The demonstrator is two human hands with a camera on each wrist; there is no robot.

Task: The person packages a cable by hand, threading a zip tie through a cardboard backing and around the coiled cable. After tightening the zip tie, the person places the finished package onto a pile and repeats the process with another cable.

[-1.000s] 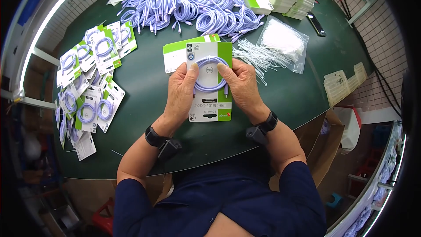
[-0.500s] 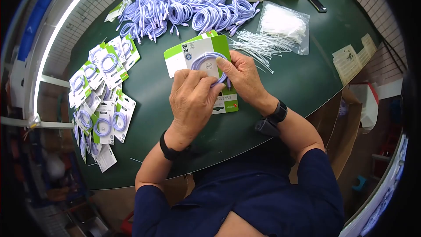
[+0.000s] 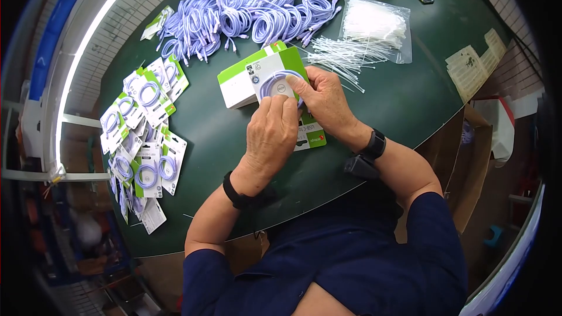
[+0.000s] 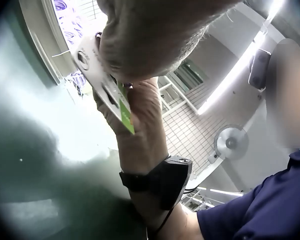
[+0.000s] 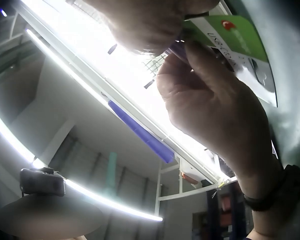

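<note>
On the green worktop (image 3: 208, 137) lies a big pile of purple cables (image 3: 240, 14), then many packed cards (image 3: 148, 96) at the left, then a bag of white ties (image 3: 377, 23). Nearer are the right hand (image 3: 329, 100) and the left hand (image 3: 269, 134); the first grips a card (image 3: 281, 88), the second pinches the cable (image 3: 265, 85) coiled on it, and its bent fingers hide this cable's lower part
</note>
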